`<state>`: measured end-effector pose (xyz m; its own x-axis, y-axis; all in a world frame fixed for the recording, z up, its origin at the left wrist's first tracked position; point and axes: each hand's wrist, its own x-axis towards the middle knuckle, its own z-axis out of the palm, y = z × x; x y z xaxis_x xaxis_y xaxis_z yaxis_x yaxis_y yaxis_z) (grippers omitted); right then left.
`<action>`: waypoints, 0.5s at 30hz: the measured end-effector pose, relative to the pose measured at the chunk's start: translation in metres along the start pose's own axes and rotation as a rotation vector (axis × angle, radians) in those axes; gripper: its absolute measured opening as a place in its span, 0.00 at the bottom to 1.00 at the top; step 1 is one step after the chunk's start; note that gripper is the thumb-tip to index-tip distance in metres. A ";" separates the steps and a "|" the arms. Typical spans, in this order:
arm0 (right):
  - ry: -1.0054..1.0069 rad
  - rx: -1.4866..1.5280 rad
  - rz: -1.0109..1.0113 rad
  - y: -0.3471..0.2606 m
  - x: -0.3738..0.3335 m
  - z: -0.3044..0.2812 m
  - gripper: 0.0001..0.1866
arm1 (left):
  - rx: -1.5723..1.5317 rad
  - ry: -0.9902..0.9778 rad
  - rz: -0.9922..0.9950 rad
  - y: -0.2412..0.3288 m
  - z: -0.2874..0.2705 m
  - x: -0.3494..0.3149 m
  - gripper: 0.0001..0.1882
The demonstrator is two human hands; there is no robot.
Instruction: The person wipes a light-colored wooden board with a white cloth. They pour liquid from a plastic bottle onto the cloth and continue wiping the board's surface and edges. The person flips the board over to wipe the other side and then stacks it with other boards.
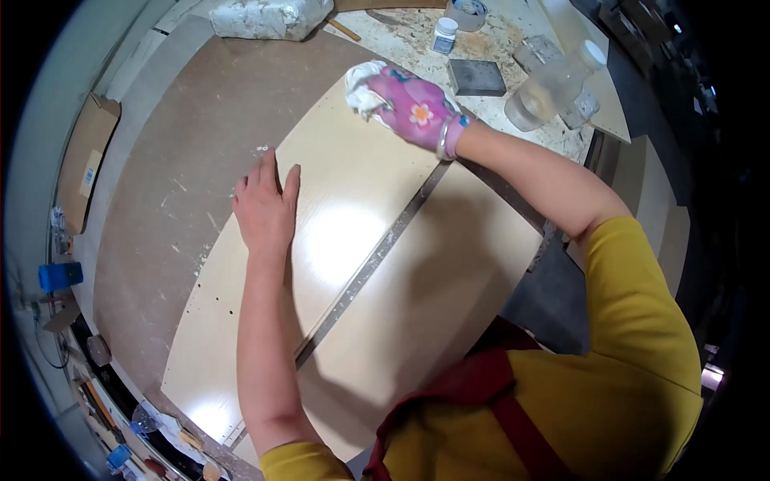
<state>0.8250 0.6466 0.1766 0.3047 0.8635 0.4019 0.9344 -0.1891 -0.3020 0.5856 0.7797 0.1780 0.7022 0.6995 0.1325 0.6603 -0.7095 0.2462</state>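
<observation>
Two pale wooden boards lie side by side before me, a dark gap running slantwise between them. On the far board (321, 192) my bare left hand (267, 200) rests flat near its left edge, fingers spread. My right hand (417, 108), in a pink flowered glove with a bracelet at the wrist, is closed around a crumpled white cloth (366, 88) and presses it on the far end of that board. The near board (425, 272) lies under my shadow, with neither hand on it. Small dark holes show along the far board's left edge.
A brown work surface (160, 208) spreads beyond the boards. Top right, on a stained whitish surface, are a white-capped small bottle (444, 36), a grey block (476, 78), a clear plastic jug (553, 88) and a tape roll (466, 14). A plastic-wrapped bundle (271, 18) sits at the back.
</observation>
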 end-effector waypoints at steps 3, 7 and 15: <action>-0.199 0.095 0.230 -0.010 0.044 -0.006 0.18 | 0.006 0.005 0.033 0.001 -0.006 0.003 0.28; -0.165 0.009 0.458 0.009 0.065 0.019 0.18 | 0.000 0.055 0.097 0.007 -0.001 0.004 0.27; -0.433 0.188 0.306 0.017 -0.067 -0.097 0.27 | -0.343 0.161 0.056 -0.022 -0.012 -0.004 0.22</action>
<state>0.8380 0.5401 0.2283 0.4158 0.9030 -0.1082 0.7542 -0.4088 -0.5138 0.5654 0.7935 0.1841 0.6658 0.6845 0.2968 0.4756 -0.6959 0.5380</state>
